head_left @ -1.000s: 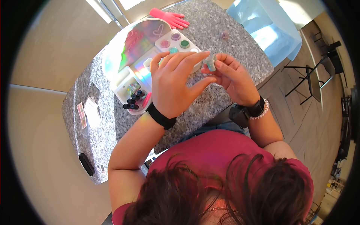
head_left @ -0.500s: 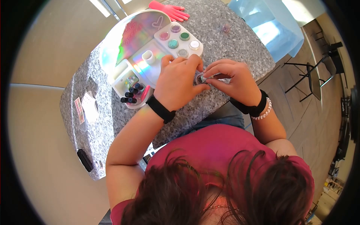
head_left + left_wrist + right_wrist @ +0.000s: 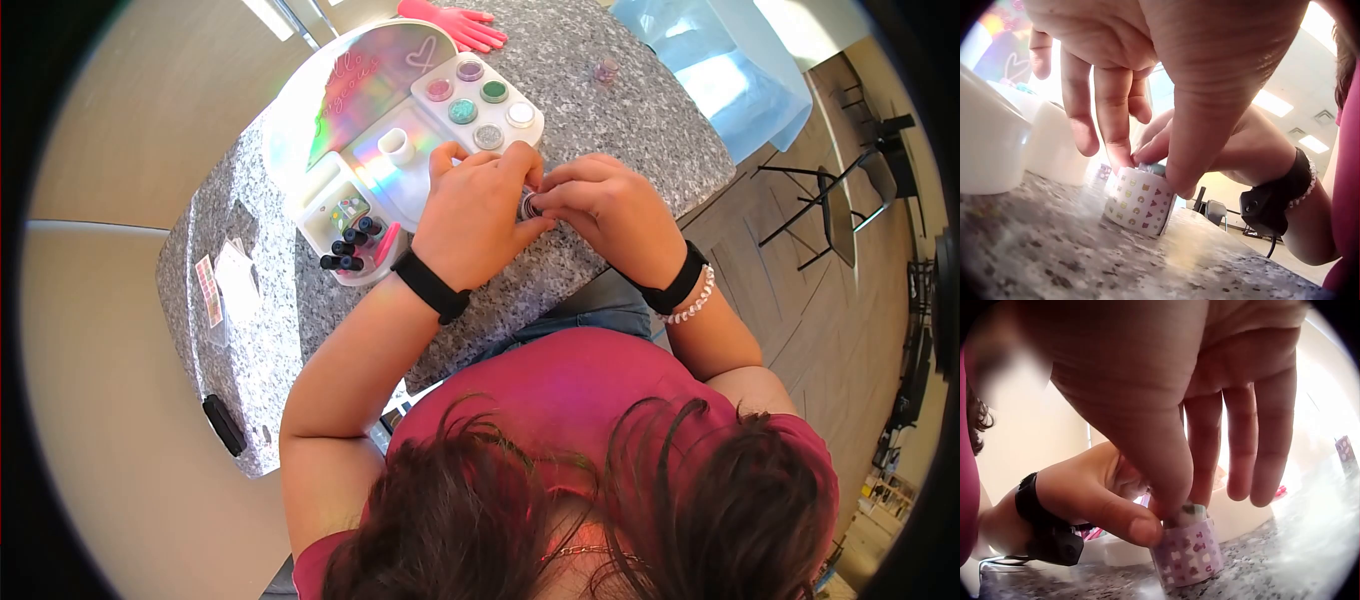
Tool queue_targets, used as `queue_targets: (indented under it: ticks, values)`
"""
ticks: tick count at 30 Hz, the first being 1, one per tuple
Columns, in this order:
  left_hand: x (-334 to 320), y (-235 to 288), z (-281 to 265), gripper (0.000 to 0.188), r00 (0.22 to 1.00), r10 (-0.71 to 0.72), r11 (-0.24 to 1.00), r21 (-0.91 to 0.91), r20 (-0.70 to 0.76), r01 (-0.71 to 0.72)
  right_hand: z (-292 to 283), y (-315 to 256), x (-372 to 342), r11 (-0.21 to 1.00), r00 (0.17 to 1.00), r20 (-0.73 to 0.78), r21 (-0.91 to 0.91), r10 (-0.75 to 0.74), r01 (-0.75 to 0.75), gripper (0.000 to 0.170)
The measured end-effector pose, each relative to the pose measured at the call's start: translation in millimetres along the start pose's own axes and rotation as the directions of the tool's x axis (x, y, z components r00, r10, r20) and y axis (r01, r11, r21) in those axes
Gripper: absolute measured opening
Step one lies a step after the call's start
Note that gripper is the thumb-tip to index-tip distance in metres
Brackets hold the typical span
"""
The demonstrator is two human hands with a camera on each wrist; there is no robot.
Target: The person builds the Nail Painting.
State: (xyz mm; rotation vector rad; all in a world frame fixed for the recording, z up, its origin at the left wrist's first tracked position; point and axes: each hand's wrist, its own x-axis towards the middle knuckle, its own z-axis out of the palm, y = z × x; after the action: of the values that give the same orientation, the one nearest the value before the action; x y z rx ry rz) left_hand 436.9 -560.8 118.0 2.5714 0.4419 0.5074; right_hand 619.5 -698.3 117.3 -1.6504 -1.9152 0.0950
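On the speckled tabletop stands a small printed roll (image 3: pixel 1138 201), white with tiny coloured shapes on one side and lilac with letters (image 3: pixel 1197 553) on the other. My left hand (image 3: pixel 475 205) steadies it, thumb and a fingertip pinching its upper rim. From the opposite side my right hand (image 3: pixel 625 215) reaches over the top. Its thumb and finger pinch a small grey-green piece (image 3: pixel 1186 515) that pokes up from the roll's middle. The fingers hide most of that piece, and its kind cannot be told. The other right fingers hang straight down.
An open white case (image 3: pixel 375 180) with a mirrored lid stands just beyond my left hand, holding glitter pots (image 3: pixel 462 111) and black-capped bottles (image 3: pixel 352 240). A pink hand-shaped item (image 3: pixel 465 28), sticker sheets (image 3: pixel 237 278), a small pink roll (image 3: pixel 606 70) and a black case (image 3: pixel 224 425) lie farther out.
The right hand has come down from the air with the small piece, to the roll's top. The left hand has lowered and closed its fingers in at the roll.
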Motion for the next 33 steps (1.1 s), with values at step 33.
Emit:
queue_targets:
  ticks: [33]
  values:
    - [7.4, 18.1, -14.4, 0.053, 0.926, -0.239, 0.904, -0.416, -0.291, 0.102, -32.9, -11.4, 40.0, 0.923, 0.940, -0.288, 0.379, 0.184, -0.065, 0.029]
